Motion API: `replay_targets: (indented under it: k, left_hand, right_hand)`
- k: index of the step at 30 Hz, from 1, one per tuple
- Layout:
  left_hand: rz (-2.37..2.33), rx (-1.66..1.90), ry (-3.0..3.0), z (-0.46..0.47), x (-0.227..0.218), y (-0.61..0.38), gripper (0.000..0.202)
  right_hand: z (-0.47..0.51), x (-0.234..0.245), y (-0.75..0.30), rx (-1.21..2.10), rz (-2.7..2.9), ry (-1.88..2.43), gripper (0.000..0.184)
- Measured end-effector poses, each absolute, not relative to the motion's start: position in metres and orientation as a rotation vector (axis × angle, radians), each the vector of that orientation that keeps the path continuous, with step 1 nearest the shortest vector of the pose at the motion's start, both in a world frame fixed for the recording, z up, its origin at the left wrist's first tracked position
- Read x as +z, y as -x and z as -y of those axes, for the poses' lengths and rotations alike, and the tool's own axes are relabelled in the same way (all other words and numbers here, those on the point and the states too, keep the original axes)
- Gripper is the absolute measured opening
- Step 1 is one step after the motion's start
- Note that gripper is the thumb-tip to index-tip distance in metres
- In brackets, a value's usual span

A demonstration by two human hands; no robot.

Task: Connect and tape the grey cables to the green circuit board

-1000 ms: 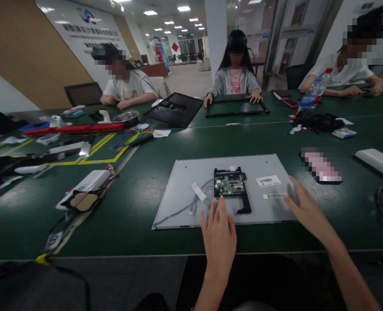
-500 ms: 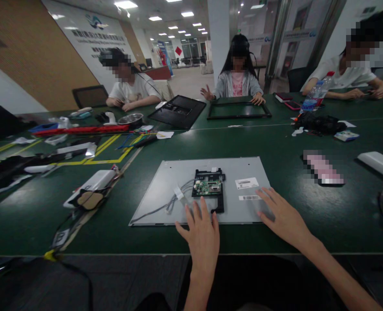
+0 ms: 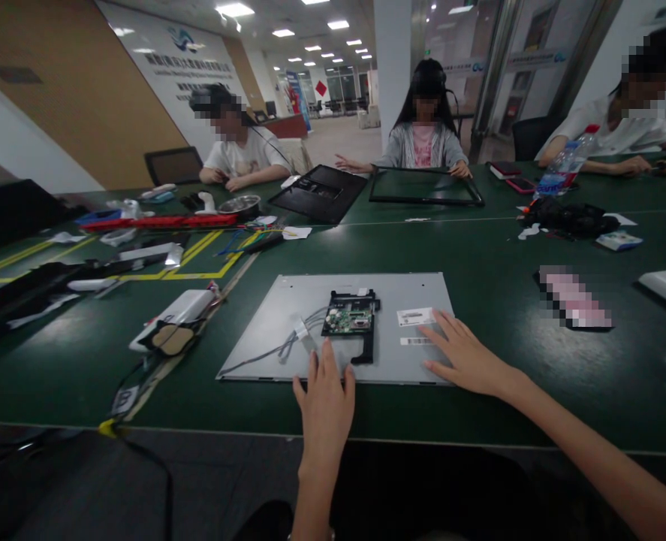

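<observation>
Grey panel [image 3: 262,327] is laid on tabletop [image 3: 423,244]; left grip [image 3: 324,398] held spread near board [image 3: 348,320], right grip [image 3: 471,357] spread by label [image 3: 411,317].

Brown wall [image 3: 113,113] l.; white sign panel [image 3: 180,68] beside it; ceiling lights [image 3: 235,10] on; pale floor [image 3: 336,139]; white pillar [image 3: 392,75]; prob. glass doors [image 3: 527,79] r.; chair [image 3: 173,165] by green table [image 3: 394,248].

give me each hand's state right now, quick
Left hand: open, holding nothing, at the near edge of the grey panel.
Right hand: open, holding nothing, at the panel's right edge.
</observation>
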State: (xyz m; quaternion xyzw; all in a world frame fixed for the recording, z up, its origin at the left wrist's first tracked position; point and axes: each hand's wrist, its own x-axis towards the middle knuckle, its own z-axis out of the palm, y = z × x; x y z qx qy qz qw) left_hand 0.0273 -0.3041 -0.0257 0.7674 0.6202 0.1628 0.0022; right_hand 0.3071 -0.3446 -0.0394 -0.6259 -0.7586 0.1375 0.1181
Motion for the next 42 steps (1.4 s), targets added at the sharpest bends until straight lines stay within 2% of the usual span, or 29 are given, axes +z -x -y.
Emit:
replay_targets:
  k: [15, 33, 38, 42]
  left_hand:
    - [-2.043, 0.362, -2.299, 0.269, -0.029, 0.013, 0.053]
    - [-2.111, 0.536, -2.266, 0.237, -0.032, 0.051, 0.05]
    - [-1.854, 0.713, -2.538, 0.221, -0.015, 0.028, 0.048]
    - [-1.728, 0.467, -2.705, 0.202, -0.011, 0.009, 0.052]
  right_hand:
    - [0.307, -0.03, -0.26, 0.419, 2.322, 1.866, 0.073]
    - [0.274, -0.022, -0.218, 0.475, 2.35, 1.721, 0.074]
    - [0.275, -0.026, -0.217, 0.46, 2.31, 1.725, 0.07]
    - [0.276, -0.026, -0.216, 0.442, 2.295, 1.722, 0.067]
